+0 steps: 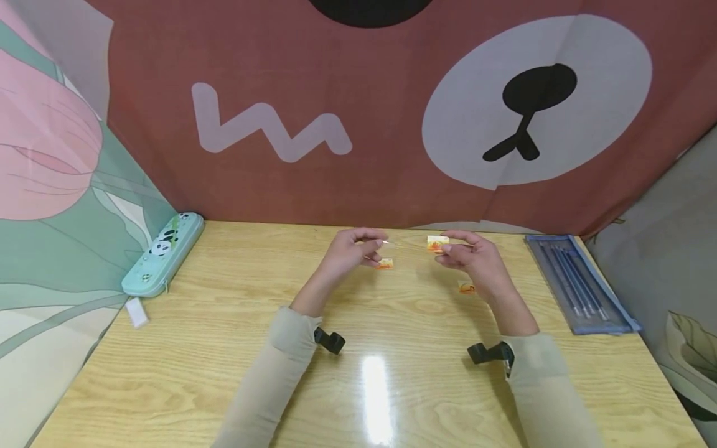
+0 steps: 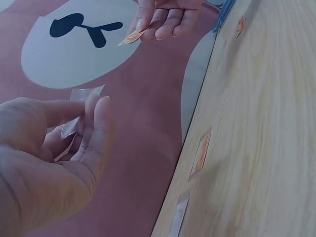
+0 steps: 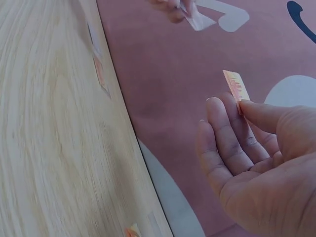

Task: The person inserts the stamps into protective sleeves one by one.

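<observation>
Wood-grain table point(image 1: 414, 348) | right grip point(image 1: 476, 256) pinches printed orange piece point(image 1: 437, 243) by one end, rest jutting out | left grip point(image 1: 348, 250) pinches clear film point(image 3: 200, 20)

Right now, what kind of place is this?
Maybe a desk corner set up for small handiwork: there's a wood-grain table, a panda-printed case and a cartoon backdrop behind them.

No readable text; markings on orange-white piece point(image 1: 437, 242) too small.
</observation>
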`<state>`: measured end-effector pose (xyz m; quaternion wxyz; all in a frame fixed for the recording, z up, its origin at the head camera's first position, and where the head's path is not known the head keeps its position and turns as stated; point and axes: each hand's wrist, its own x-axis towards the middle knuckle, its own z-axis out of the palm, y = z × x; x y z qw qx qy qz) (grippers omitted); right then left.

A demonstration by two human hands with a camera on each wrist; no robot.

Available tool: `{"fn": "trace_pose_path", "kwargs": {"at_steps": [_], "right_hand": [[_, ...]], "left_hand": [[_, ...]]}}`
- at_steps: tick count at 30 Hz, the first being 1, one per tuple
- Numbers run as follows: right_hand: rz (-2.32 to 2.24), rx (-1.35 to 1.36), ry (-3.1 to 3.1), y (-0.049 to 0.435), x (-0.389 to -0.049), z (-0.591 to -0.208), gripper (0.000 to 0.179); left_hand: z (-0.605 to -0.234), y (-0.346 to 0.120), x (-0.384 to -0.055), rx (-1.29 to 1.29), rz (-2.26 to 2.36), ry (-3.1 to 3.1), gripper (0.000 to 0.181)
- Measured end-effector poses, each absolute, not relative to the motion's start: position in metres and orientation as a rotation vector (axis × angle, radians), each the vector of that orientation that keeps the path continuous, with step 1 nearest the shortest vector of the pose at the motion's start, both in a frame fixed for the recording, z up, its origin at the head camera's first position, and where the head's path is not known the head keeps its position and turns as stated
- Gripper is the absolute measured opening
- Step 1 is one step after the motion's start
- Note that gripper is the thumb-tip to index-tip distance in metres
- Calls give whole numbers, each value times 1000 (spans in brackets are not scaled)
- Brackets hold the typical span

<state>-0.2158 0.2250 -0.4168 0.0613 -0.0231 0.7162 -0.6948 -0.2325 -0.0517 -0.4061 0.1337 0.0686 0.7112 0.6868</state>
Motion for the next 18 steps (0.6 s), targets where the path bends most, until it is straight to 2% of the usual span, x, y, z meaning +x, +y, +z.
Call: {"fn": "trace_pose_path", "kwargs": {"at_steps": [4,7,11,18], "right_hand": [[-2128,-64,2114,218,-219,-417,25],[-2144,-58,2080,214,-221,-417,21],[-2121,-57,2101,211,-222,-416,20],[-2065,-52,2130,210,-220,-417,21]], "left_hand": [[-408,-57,-233,141,2049,2015,36],[-410,-59,-234,83,2092,1997,32],[-412,-59,-234,65,2116,2006,24],[-417,-59,-231,125,2153,1923,30]]}}
